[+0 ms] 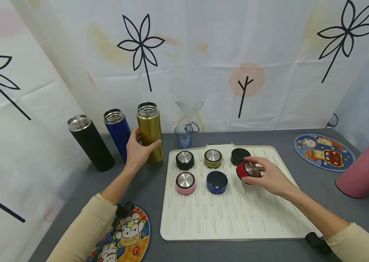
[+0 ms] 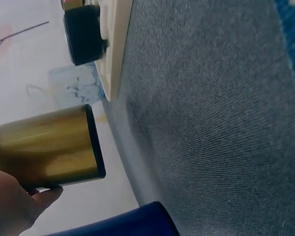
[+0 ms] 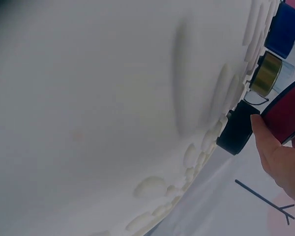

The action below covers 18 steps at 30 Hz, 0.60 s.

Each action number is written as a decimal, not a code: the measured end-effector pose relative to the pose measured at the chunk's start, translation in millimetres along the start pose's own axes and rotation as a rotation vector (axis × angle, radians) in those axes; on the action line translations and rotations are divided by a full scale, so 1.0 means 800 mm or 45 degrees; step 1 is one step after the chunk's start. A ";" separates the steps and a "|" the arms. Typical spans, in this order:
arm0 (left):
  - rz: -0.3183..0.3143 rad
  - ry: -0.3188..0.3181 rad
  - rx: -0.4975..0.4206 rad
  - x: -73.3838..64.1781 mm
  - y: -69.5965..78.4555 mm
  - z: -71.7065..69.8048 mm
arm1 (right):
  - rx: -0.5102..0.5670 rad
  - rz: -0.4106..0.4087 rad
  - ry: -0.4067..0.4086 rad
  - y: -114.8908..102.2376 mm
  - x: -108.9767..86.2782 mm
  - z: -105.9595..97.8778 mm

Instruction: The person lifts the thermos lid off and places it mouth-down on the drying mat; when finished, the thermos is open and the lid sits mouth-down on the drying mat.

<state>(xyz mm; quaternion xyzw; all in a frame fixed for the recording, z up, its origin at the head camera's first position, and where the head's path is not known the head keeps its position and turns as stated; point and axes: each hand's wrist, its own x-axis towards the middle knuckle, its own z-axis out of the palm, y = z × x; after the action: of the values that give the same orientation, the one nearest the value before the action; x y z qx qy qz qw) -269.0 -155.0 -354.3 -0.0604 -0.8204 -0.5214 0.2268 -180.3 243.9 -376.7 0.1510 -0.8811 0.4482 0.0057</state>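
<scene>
My left hand [image 1: 140,149] grips an uncapped gold bottle [image 1: 149,134] around its body, thumb at the right side. The left wrist view shows the dark-rimmed base of this bottle; I cannot tell whether it touches the table. Between thumb and fingers, my right hand [image 1: 271,176] pinches a red lid [image 1: 249,171] with a silver top, tilted over the white draining mat [image 1: 230,218]. Right behind it is a black lid [image 1: 239,155]. Other lids stand on the mat: a silver-topped black lid [image 1: 185,160], a gold lid [image 1: 213,158], a pink lid [image 1: 185,182] and a blue lid [image 1: 217,182].
An uncapped blue bottle [image 1: 117,127] and black bottle [image 1: 91,143] stand left of the gold one. A clear blue glass [image 1: 184,136] is behind the mat. Pink bottle [image 1: 367,167] at right. Round cartoon mats lie at back right [image 1: 325,153] and front left [image 1: 128,233].
</scene>
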 end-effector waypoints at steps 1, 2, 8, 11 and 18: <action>0.000 0.013 0.000 0.002 -0.002 0.001 | -0.021 -0.005 -0.004 0.002 0.001 0.000; 0.001 0.024 0.000 0.003 -0.004 0.001 | -0.040 -0.010 -0.008 0.004 0.001 0.001; -0.016 0.063 -0.006 0.009 -0.013 0.007 | -0.172 -0.098 -0.011 0.011 0.004 0.007; -0.037 0.081 -0.016 0.012 -0.016 0.011 | -0.231 -0.133 -0.006 0.011 0.004 0.010; -0.073 0.119 -0.030 0.022 -0.023 0.019 | -0.267 -0.128 -0.007 0.009 0.001 0.013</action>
<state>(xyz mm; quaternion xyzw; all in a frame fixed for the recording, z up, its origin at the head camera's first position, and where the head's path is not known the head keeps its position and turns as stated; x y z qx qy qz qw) -295.4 -152.2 -367.0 -0.0153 -0.8042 -0.5394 0.2490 -181.8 239.8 -388.6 0.1948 -0.9144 0.3524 0.0414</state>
